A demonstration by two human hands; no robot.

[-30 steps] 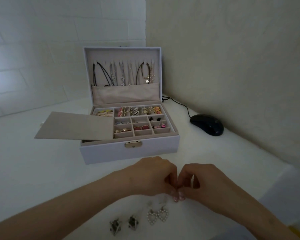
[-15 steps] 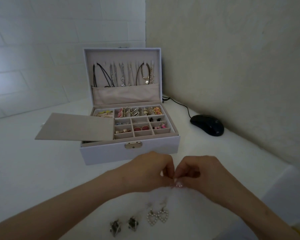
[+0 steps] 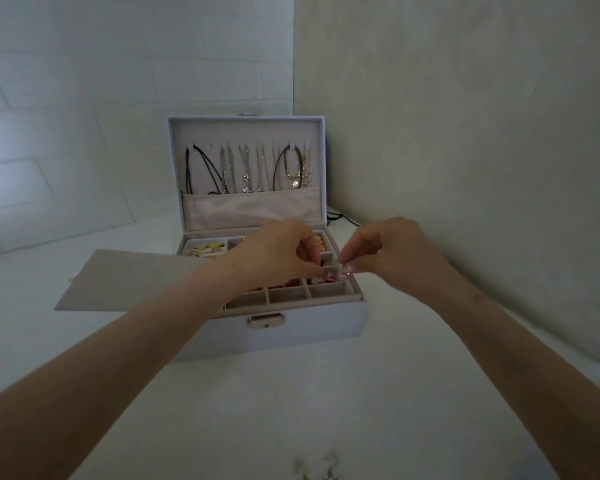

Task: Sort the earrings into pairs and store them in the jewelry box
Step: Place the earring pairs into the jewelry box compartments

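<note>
Earrings, small, pink and dark (image 3: 323,279): lying in a right-hand cell of the divided tray, between the two sets of fingertips. Further earrings, pale metal, blurred (image 3: 321,467): loose on the white tabletop (image 3: 84,358) at the near edge of view, well apart from the box.

Jewelry box, white, rectangular, leather-look (image 3: 291,337): standing on the tabletop near the corner of the walls, lid raised upright (image 3: 246,129). Beige lining; gridded tray of small square cells on top. Gold metal clasp (image 3: 266,321) centred on the front wall.

Left hand (image 3: 278,251): over the middle of the tray, fingers curled, thumb and forefinger drawn together in a pinch. Right hand (image 3: 392,249): over the tray's right edge, fingertips likewise pinched, pale pink nails showing. Both pinches meet just beside each other above the right-hand cells; whether either holds an earring cannot be told, the item being too small to see.

Yellow-green pieces (image 3: 207,251): in the rear left cell.

Necklaces, black cord and silver chain (image 3: 243,168): hung in a row inside the lid, lower ends tucked into a beige fabric pocket (image 3: 250,209).

Flat beige panel (image 3: 125,282): lying level, overhanging the box's left side.

Black cable (image 3: 343,218): on the tabletop behind the box, right.

White brick-pattern wall (image 3: 84,116), left; plain cream wall (image 3: 465,133), right.
</note>
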